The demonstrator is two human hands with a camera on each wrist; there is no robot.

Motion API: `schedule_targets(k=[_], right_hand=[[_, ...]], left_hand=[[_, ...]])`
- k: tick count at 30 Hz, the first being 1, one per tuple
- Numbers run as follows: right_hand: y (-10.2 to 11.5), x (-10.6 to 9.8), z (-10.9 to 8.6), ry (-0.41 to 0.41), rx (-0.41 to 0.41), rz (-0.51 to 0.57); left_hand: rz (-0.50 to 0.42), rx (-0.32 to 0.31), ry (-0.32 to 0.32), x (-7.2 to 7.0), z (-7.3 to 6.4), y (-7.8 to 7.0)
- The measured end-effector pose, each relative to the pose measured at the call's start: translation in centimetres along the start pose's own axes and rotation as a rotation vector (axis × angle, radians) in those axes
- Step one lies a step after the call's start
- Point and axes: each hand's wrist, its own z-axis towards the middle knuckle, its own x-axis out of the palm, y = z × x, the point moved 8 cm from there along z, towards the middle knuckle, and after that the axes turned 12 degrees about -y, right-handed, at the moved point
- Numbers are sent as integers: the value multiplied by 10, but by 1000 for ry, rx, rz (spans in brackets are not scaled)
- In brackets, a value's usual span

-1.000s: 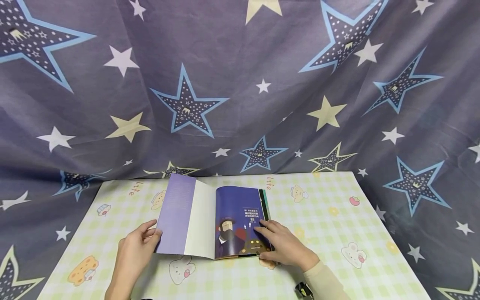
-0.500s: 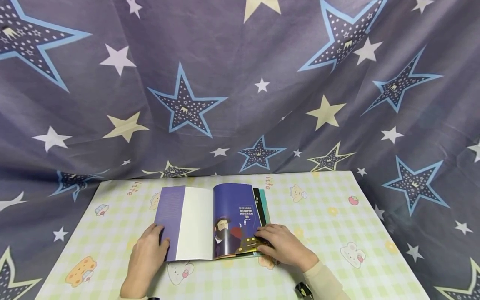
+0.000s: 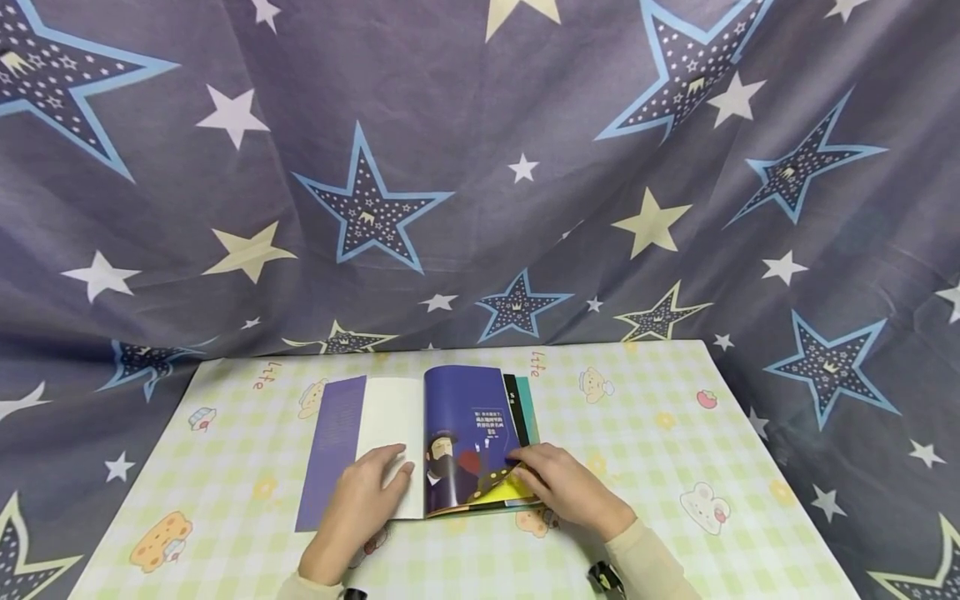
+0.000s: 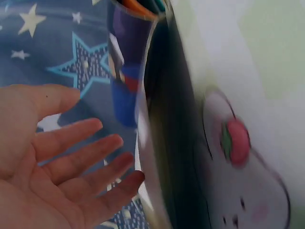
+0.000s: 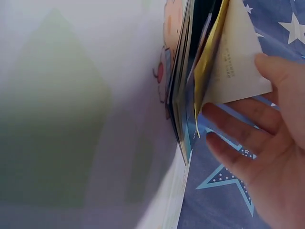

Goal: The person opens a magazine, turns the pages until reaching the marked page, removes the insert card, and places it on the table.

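Note:
An open book (image 3: 461, 400) lies on the table, with a purple flap (image 3: 330, 450) and white page (image 3: 392, 408) on its left side. The right-hand page is dark blue and shows a bearded figure. My left hand (image 3: 363, 492) is over the white page, its fingers loosely extended and holding nothing; in the left wrist view the little fingertip is close to the paper's edge. At the book's lower right, my right hand (image 3: 573, 487) pinches the corner of a page (image 5: 238, 71) between thumb and fingers. That corner is lifted, and yellow shows beneath it.
A pale green checked cloth (image 3: 660, 500) with cartoon animals covers the table. Behind it hangs a dark curtain (image 3: 465, 208) patterned with stars. Black and teal page edges (image 3: 528, 408) stick out at the book's right side.
My left hand first lowered the purple flap to the left, then let go and moved right over the white page. My right hand has lifted the blue page's lower corner, exposing yellow.

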Motion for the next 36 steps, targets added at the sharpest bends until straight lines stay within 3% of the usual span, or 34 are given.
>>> schedule_targets(k=[3,13,19,23,29,36], right_hand=[[1,-5,2,-56,4,30],[15,-24,13,-352,-99,131],[19,-21,18,-377,-89,167],[22,-15,20,-324,-69,226],[31,-8,22,-232,-83,351],[39,-7,24,-232,-117,408]], left_hand=[[-24,32,16,9,0,-12],[-126,108,57,29,-2,-50],[-210,101,96,36,0,-59],[-335,35,125,39,3,-59],[-530,-127,130,43,7,-51],[-722,-307,106,43,10,-40]])
